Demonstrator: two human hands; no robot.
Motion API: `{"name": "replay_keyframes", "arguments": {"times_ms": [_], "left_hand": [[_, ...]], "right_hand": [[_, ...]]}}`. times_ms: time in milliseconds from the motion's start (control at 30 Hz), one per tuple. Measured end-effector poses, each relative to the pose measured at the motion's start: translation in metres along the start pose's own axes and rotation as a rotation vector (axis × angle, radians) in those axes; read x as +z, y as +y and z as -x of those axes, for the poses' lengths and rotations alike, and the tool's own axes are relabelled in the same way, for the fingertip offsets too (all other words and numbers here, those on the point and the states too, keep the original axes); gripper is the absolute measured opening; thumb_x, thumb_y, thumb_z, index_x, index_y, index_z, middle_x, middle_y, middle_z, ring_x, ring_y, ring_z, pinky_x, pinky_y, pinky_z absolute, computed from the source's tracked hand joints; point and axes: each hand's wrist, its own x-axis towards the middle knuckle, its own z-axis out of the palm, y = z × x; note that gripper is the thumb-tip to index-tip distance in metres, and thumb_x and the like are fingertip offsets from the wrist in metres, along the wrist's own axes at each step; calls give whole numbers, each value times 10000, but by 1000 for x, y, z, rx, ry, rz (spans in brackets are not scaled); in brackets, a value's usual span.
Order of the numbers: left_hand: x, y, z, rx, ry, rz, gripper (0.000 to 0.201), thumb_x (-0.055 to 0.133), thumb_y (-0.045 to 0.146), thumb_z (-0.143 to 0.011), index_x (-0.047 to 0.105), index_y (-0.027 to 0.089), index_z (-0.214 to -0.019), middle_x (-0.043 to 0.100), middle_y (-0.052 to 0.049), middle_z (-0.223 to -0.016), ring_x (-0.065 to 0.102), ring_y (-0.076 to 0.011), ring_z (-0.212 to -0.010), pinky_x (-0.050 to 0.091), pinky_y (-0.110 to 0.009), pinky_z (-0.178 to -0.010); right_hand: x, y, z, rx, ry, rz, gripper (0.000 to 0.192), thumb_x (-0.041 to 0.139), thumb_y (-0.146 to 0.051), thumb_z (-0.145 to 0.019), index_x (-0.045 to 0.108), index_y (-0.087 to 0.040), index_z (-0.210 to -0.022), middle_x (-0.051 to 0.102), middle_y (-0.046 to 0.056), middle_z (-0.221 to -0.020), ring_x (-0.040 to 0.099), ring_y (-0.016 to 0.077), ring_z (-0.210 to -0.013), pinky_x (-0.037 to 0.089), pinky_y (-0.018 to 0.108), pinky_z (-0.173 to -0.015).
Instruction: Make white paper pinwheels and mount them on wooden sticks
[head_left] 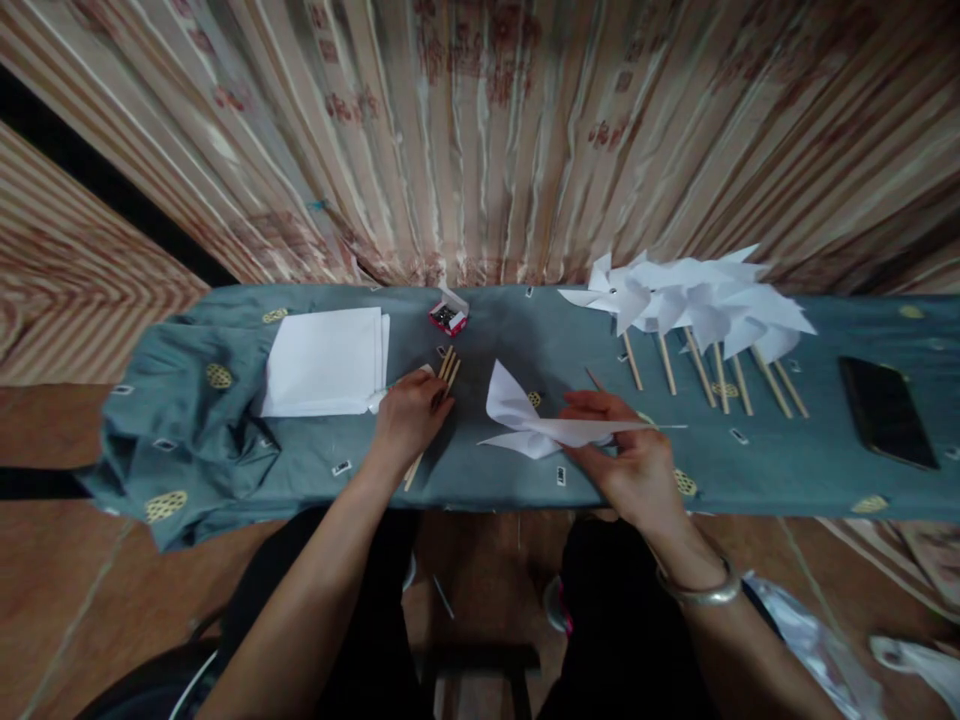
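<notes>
Finished paper pinwheels [694, 300] on sticks lay bunched at the bench's [787, 465] far right. Right hand [626, 455] pinched a folded, stickless pinwheel [525, 415] at mid-bench. Left hand [409, 410] curled over loose wooden sticks [448, 368], grip unclear. A stack of blank sheets [326, 360] remained, so work looked partway done.

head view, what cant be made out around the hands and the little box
- Head view: the wooden sticks are partly hidden under the left hand.
- The small box is too small to tell its contents.
- The right hand covers part of the folded paper pinwheel.
</notes>
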Motion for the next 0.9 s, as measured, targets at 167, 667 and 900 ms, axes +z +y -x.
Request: {"name": "replay_keyframes", "arguments": {"times_ms": [167,667,900], "left_hand": [[-3,13,-4,-36,-32,-134,127,591,184,-866,715,154,-870,683,-101,-946,653,-240,-912,489,-304,-755],[0,48,16,-112,76,821,137,703,285,-685,712,161,-742,714,-33,-751,652,-173,-693,512,-261,-651],[-8,73,29,-194,-74,1188,179,741,337,-721,724,162,-753,585,31,-527,512,-93,-473,413,-192,-461]], "right_hand": [[0,-3,7,-129,-13,55,217,665,-228,-773,703,-231,-987,769,50,-954,729,233,-931,583,388,-842],[-4,-8,15,-564,17,179,249,601,-138,-867,611,-209,-1105,762,27,-923,709,200,-977,599,359,-861],[-11,-14,14,-572,127,245,189,600,-142,-879,637,-208,-1052,762,39,-991,724,189,-949,598,327,-860]]}}
